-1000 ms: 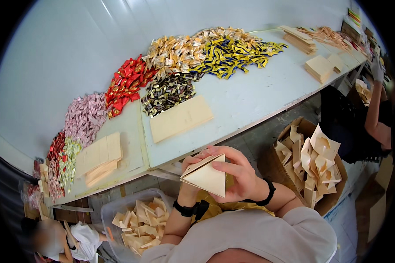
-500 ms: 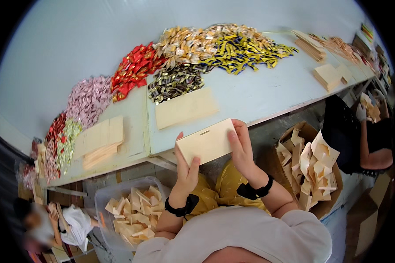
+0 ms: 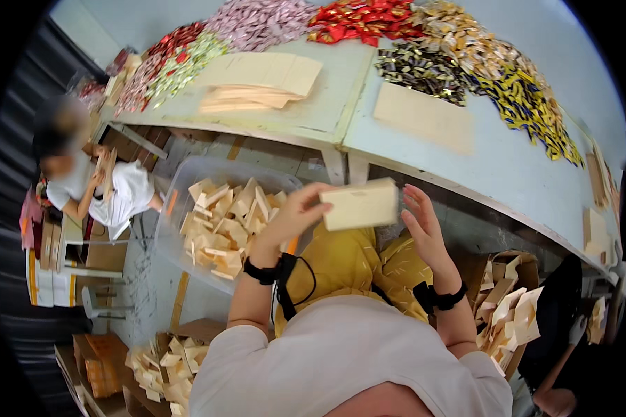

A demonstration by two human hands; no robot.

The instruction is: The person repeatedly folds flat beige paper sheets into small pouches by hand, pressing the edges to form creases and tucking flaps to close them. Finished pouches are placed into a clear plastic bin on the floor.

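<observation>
1. The desk point(image 3: 501, 160) stretches ahead of your left fingers point(image 3: 314, 211) and right fingers point(image 3: 417, 198), with heaps of wrapped sweets point(image 3: 365, 21) along its far side.
2. The clear plastic tub point(image 3: 209, 169) sits below and left of your left fingers, filled with folded card pieces point(image 3: 222, 229).
3. The cardboard box point(image 3: 470, 272) stands to the right of your right fingers and closer to your body, loaded with more card pieces.
4. The flat card stack point(image 3: 264, 73) lies on the desk, ahead and left of your left fingers.
5. The cream card carton point(image 3: 362, 205) is in the air over your lap, between your two sets of fingers. Its long axis runs left to right, the right end slightly farther from you.
6. Your left fingers pinch the carton's left end. Your right fingers are spread wide and hold nothing, just beside its right end; blur hides whether they touch. So your left hand has the carton, and your right is nearest its free end.
</observation>
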